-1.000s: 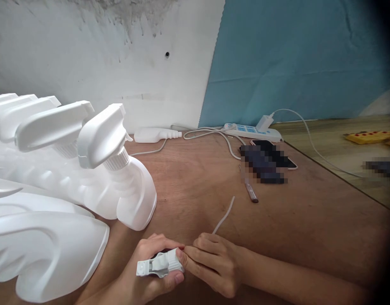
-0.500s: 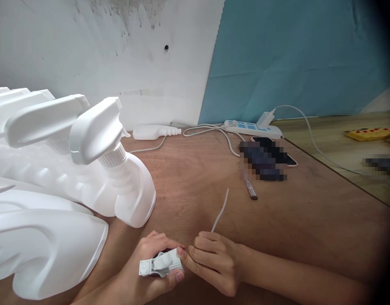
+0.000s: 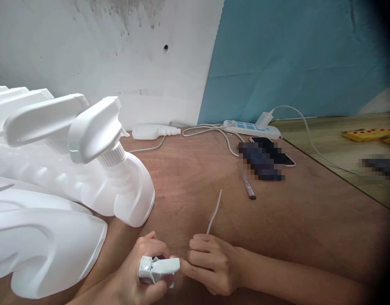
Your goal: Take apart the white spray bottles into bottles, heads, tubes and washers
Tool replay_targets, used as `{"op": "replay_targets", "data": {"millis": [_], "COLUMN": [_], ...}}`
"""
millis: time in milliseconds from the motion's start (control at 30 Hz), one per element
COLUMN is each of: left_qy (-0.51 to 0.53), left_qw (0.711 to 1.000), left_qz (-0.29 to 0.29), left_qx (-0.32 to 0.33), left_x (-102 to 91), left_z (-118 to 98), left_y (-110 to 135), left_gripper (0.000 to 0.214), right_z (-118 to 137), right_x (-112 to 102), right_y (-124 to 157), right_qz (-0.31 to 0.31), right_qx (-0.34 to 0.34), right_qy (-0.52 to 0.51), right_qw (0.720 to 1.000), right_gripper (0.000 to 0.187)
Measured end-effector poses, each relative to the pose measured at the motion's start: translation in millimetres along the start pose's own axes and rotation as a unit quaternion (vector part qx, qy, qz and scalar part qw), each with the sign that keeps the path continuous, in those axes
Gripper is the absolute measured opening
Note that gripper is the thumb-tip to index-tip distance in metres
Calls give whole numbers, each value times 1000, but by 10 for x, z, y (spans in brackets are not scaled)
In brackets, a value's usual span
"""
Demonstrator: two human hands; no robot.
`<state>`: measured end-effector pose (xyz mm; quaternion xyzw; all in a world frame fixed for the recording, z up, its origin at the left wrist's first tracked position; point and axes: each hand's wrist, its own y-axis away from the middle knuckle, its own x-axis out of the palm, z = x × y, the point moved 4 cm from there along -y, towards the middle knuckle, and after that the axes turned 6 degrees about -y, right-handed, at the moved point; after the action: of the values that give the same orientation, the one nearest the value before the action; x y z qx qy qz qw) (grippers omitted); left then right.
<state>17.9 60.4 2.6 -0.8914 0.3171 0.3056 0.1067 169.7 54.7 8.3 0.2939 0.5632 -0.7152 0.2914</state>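
Left hand (image 3: 142,252) is gripping sprayer (image 3: 146,265) at 7 o'clock | right hand (image 3: 210,262) is gripping tube (image 3: 214,212), pointing to 1 o'clock | sprayer is turning, so trigger (image 3: 167,266) is now showing and ring is mostly hiding

Two bare hands work close together at lower centre. The left hand (image 3: 129,264) curls in a grip, thumb nearest the viewer, its forearm (image 3: 98,290) slanting from the bottom edge; the right hand (image 3: 218,264) is folded, knuckles up, its forearm (image 3: 296,273) reaching from lower right
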Motion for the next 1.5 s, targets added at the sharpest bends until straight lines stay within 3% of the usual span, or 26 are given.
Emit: {"op": "replay_targets", "data": {"millis": [300,467,567,767,933,1067,1200,1367,1500], "left_qy": [69,108,119,180,366,449,487,600,616], "left_qw": [993,985,981,978,927,891,869,785,777], "left_qz": [-88,-118,-130,-109,-19,12,24,53,53], "left_qx": [-41,66,85,-3,-84,-73,-88,-144,-118], "left_x": [-116,-87,-71,-62,6,57,123,220,120], "left_z": [70,11,21,71,177,213,132,-1,-63], "left_y": [72,92,113,72,45,50,-1,-111,-161], "left_gripper": [24,30,30,37,33,37,41,63,50], "right_z": [-206,-76,-60,-338,-553,-569,-508,-469,-488], "right_x": [-19,44,16,-281,-659,-778,-629,-336,-192], "right_y": [51,-21,-35,287,753,879,719,414,297], "right_qz": [33,56,59,54,58,41,39,34,35], "right_qx": [60,71,64,144,235,275,264,231,198], "right_qy": [55,25,34,113,118,92,60,87,117], "right_qw": [996,996,996,982,963,956,962,969,973], "right_gripper": [29,33,33,36,20,9,10,14,19]}}
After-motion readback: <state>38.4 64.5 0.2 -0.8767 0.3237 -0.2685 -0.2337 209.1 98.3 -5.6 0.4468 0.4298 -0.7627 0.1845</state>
